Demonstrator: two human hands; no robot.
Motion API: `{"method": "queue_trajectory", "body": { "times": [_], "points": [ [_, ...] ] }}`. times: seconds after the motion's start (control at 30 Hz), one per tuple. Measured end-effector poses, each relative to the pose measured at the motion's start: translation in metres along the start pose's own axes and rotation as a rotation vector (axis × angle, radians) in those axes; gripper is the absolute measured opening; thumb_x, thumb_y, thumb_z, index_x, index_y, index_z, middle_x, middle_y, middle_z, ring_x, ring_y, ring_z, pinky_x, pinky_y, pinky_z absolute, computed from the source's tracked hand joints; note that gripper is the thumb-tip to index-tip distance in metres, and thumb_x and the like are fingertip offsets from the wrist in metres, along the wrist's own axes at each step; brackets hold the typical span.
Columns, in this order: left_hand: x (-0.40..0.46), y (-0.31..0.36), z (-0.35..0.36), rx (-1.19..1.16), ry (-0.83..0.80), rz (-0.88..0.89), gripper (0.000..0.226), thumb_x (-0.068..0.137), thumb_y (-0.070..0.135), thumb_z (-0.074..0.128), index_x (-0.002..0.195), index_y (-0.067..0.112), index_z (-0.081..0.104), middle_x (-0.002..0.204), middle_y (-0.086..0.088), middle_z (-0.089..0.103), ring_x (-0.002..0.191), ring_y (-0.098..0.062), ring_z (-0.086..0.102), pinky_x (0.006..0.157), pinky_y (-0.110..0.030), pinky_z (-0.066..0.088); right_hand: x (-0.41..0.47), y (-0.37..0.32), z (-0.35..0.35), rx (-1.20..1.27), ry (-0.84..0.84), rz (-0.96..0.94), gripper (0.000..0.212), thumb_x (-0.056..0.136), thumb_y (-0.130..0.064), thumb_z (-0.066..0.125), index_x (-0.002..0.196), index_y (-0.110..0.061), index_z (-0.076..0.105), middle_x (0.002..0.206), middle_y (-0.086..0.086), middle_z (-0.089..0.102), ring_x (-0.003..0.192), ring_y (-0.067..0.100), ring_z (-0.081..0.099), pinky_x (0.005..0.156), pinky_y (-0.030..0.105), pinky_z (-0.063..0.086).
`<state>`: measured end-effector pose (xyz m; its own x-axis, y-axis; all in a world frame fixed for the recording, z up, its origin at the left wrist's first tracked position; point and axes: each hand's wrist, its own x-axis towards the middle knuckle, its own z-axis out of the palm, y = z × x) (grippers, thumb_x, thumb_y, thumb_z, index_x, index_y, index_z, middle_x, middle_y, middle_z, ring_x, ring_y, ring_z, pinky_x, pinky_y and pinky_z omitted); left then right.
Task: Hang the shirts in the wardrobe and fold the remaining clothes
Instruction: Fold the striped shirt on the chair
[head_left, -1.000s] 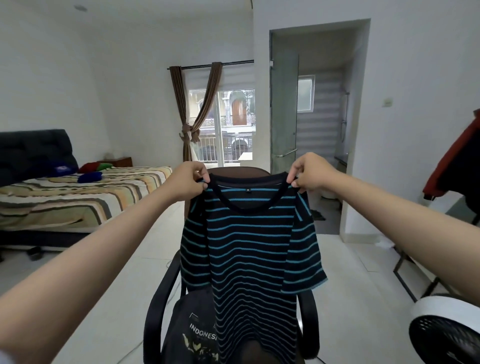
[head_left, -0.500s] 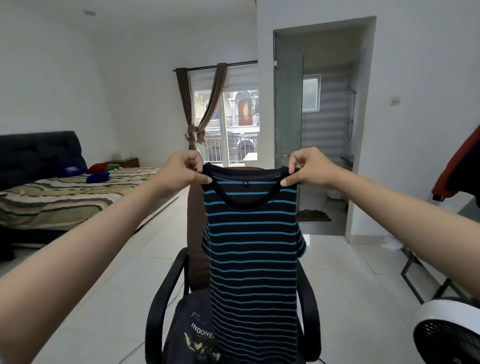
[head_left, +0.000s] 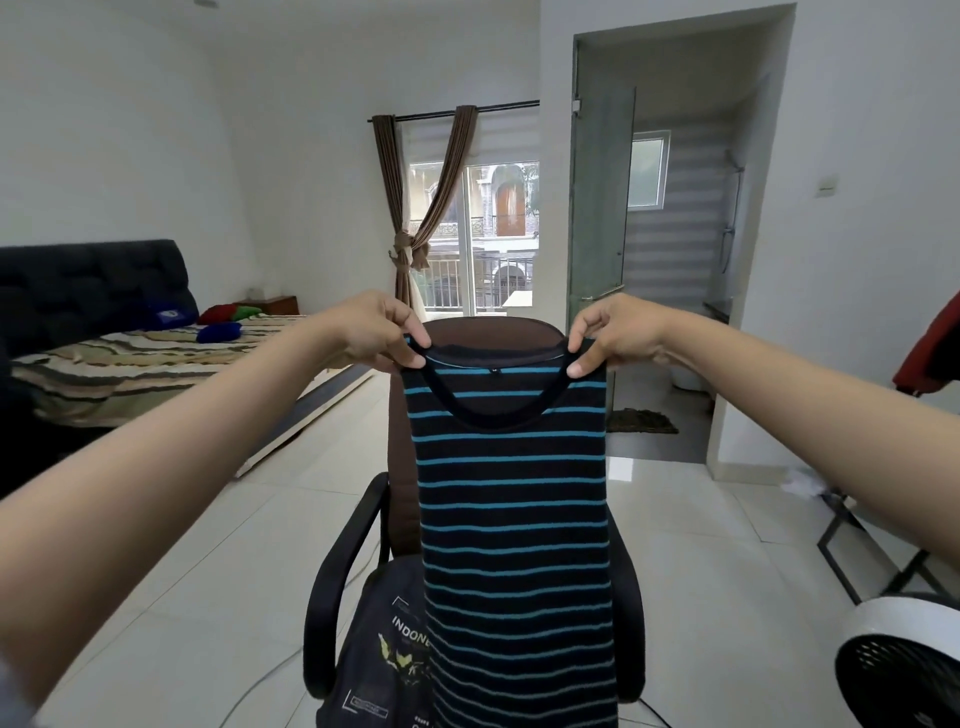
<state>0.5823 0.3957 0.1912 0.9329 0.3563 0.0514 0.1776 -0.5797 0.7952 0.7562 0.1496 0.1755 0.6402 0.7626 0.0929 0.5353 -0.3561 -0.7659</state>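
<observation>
A black shirt with thin blue stripes (head_left: 511, 519) hangs upright in front of me, its sleeves folded back out of sight so it forms a narrow panel. My left hand (head_left: 371, 332) pinches its left shoulder by the collar. My right hand (head_left: 615, 332) pinches the right shoulder. Both arms are stretched forward at chest height. Below the shirt, a dark printed garment (head_left: 384, 644) with white lettering lies on the seat of a chair.
A black-armed office chair (head_left: 332, 571) with a brown backrest stands right behind the shirt. A bed (head_left: 140, 364) is at the left, a white fan (head_left: 898, 670) at the lower right, a rack with red clothing (head_left: 930, 358) at the right edge, and a bathroom doorway (head_left: 670, 260) lies ahead.
The shirt's sleeves, spread out a second ago, have swung behind the body, leaving a narrow panel. My hands kept their pinch on the shoulders.
</observation>
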Motion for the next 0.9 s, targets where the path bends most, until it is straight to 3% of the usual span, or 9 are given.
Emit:
{"method": "queue_trajectory", "body": {
  "times": [0.1,0.2,0.33,0.43,0.5,0.63,0.77,0.83,0.9],
  "points": [
    [-0.004,-0.001,0.004,-0.043,0.027,0.037,0.021,0.075,-0.011,0.067,0.074,0.010,0.063,0.100,-0.017,0.063,0.100,-0.034,0.063,0.079,-0.038,0.058,-0.001,0.001,0.002,0.043,0.011,-0.021,0.026,0.065,0.005,0.081,0.070,-0.013,0.063,0.093,0.017,0.064,0.084,0.026,0.064,0.077,0.036,0.055],
    [-0.008,-0.004,0.004,-0.115,-0.018,0.093,0.026,0.077,-0.008,0.067,0.071,0.013,0.054,0.095,-0.014,0.058,0.096,-0.032,0.059,0.063,-0.028,0.055,-0.002,0.001,0.002,0.132,-0.013,-0.076,0.028,0.066,0.010,0.077,0.068,-0.012,0.060,0.088,0.013,0.064,0.075,0.023,0.068,0.064,0.031,0.060],
    [-0.011,-0.006,0.003,-0.194,-0.063,0.165,0.034,0.079,-0.007,0.064,0.066,0.016,0.042,0.085,-0.007,0.055,0.096,-0.032,0.054,0.076,-0.035,0.049,-0.002,-0.001,0.004,0.302,-0.103,-0.146,0.033,0.072,0.017,0.067,0.066,-0.011,0.051,0.074,0.007,0.062,0.066,0.016,0.066,0.058,0.022,0.055],
    [-0.014,-0.004,0.002,-0.204,-0.086,0.181,0.039,0.069,-0.003,0.073,0.064,0.017,0.040,0.071,0.001,0.059,0.087,-0.026,0.057,0.068,-0.029,0.049,-0.001,-0.002,0.004,0.316,-0.119,-0.171,0.032,0.074,0.020,0.063,0.070,-0.010,0.053,0.070,0.002,0.065,0.068,0.016,0.067,0.057,0.022,0.055],
    [-0.015,-0.004,0.000,-0.203,-0.099,0.184,0.036,0.063,0.001,0.072,0.062,0.017,0.040,0.068,0.002,0.059,0.083,-0.023,0.059,0.064,-0.025,0.051,0.001,-0.002,0.003,0.277,-0.114,-0.184,0.029,0.076,0.019,0.063,0.073,-0.010,0.062,0.080,0.006,0.067,0.074,0.018,0.068,0.061,0.025,0.058],
    [-0.013,-0.007,0.002,-0.229,-0.130,0.199,0.033,0.069,-0.011,0.069,0.066,0.015,0.048,0.076,-0.003,0.059,0.086,-0.026,0.058,0.061,-0.023,0.055,0.003,-0.005,0.002,0.138,-0.105,-0.220,0.031,0.076,0.012,0.068,0.072,-0.018,0.074,0.093,0.011,0.069,0.083,0.020,0.068,0.073,0.026,0.058],
    [-0.014,-0.005,0.003,-0.114,-0.110,0.138,0.035,0.074,-0.011,0.066,0.101,0.011,0.068,0.109,-0.009,0.063,0.100,-0.027,0.062,0.075,-0.031,0.059,0.006,-0.002,0.002,0.116,-0.115,-0.235,0.031,0.074,0.009,0.071,0.070,-0.022,0.076,0.090,0.007,0.070,0.083,0.019,0.068,0.075,0.028,0.059],
    [-0.016,-0.005,0.002,-0.037,-0.058,0.147,0.037,0.072,-0.007,0.071,0.105,0.010,0.069,0.109,-0.010,0.066,0.099,-0.025,0.064,0.077,-0.034,0.059,0.006,0.002,0.001,0.126,-0.092,-0.239,0.025,0.073,0.008,0.072,0.075,-0.017,0.075,0.091,0.005,0.069,0.082,0.017,0.068,0.068,0.024,0.058],
    [-0.019,-0.005,0.003,-0.023,0.001,0.170,0.027,0.071,-0.004,0.074,0.095,0.007,0.069,0.096,-0.011,0.069,0.088,-0.024,0.067,0.068,-0.028,0.059,0.005,0.005,-0.001,0.123,-0.055,-0.251,0.021,0.072,0.007,0.074,0.081,-0.012,0.071,0.094,0.003,0.067,0.081,0.009,0.068,0.064,0.020,0.056]
  ]
}}
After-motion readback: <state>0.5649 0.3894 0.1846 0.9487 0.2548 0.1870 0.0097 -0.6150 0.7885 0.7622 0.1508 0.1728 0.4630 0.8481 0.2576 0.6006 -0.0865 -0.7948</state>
